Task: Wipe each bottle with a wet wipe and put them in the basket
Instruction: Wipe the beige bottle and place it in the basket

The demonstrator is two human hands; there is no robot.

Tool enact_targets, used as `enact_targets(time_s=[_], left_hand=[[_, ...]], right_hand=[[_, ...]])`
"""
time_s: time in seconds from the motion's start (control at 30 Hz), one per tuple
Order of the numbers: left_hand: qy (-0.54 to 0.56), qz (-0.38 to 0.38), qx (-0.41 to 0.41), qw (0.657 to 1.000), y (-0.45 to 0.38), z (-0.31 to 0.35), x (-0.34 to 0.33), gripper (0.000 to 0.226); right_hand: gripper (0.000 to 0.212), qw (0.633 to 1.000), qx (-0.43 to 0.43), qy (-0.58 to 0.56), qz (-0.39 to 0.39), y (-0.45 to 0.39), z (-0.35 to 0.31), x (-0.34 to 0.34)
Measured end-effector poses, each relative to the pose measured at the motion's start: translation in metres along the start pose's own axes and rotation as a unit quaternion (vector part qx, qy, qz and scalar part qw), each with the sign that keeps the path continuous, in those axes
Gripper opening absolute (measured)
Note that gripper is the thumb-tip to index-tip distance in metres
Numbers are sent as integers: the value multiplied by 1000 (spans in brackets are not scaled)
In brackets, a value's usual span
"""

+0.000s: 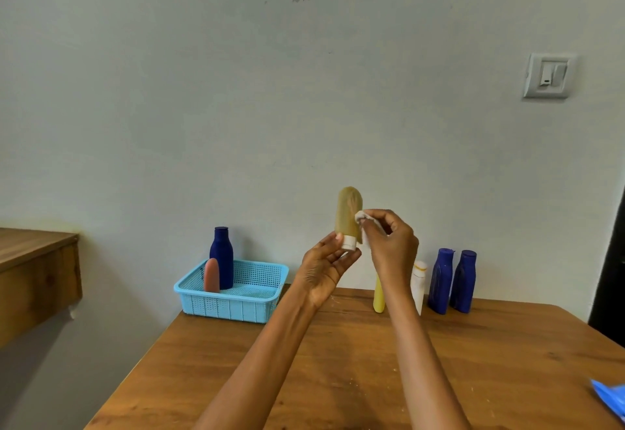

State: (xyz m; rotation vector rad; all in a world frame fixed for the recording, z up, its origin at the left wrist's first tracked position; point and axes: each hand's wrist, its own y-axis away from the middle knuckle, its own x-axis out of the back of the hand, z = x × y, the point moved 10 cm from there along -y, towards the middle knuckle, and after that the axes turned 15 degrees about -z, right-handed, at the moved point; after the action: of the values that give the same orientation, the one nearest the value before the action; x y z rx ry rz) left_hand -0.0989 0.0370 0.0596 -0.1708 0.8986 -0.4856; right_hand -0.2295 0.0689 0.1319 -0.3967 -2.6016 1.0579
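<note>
My left hand (326, 269) holds a tan tube bottle (348, 215) by its white cap, cap end down, raised above the table. My right hand (389, 243) pinches a white wet wipe (361, 216) against the tube's right side. A light blue basket (233, 289) stands at the table's far left with a dark blue bottle (221, 255) and a pink tube (211, 275) upright inside. Behind my right forearm stand a yellow tube (378, 297) and a white bottle (419, 282). Two dark blue bottles (453, 280) stand to their right.
The wooden table (338, 362) meets a pale wall. A blue packet (612, 396) pokes in at the right edge. A wooden shelf (37, 277) juts out at the left. A wall switch (548, 75) is at upper right.
</note>
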Motion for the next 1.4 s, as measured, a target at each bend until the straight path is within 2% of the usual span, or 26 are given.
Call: enact_targets(time_s=[0.07,0.17,0.27,0.4,0.47,0.57,0.63,0.77,0.9,1.03,1.13,1.23,1.4], left_hand=[[-14,-7,7,1000,0,-6,-5,20],[-21,-15,18,1000,-1,-13,-9,22],[-13,-18,12,1000,-3,-12,-7,25],[-13,-7,2,1000,-2,-5,3,17],[-6,0,4,1000,-1,-5,3,19],[4,4,17,1000,0,-11,0,21],[3,-4,28,1000,1,-14,-3,22],[-9,-23,24,999,1,-14,-11,34],[-1,-13,-8,1000,-1,1,-5,17],[15,-3,-11,1000,-1,4,1,17],[10,1,-11,1000,-1,4,2,15],[-2,16,-11,1000,-1,2,5,19],[-30,7,0,1000,-1,-1,1,28]], right_hand=[[12,999,3,-4,53,2,2,14],[14,998,17,-22,57,2,2,20],[8,1000,24,-14,-5,-1,-1,5],[6,992,-1,15,-128,-7,4,-18],[6,995,2,-3,-95,-7,3,-9],[13,996,4,-71,44,-1,6,23],[21,996,20,-58,72,1,3,29],[27,998,28,-48,34,0,0,15],[17,999,42,-12,16,4,-4,3],[8,999,32,11,-42,2,0,-10],[9,1000,28,4,-7,2,2,-2],[22,997,30,-52,47,3,2,10],[38,994,91,34,-43,3,-18,-19]])
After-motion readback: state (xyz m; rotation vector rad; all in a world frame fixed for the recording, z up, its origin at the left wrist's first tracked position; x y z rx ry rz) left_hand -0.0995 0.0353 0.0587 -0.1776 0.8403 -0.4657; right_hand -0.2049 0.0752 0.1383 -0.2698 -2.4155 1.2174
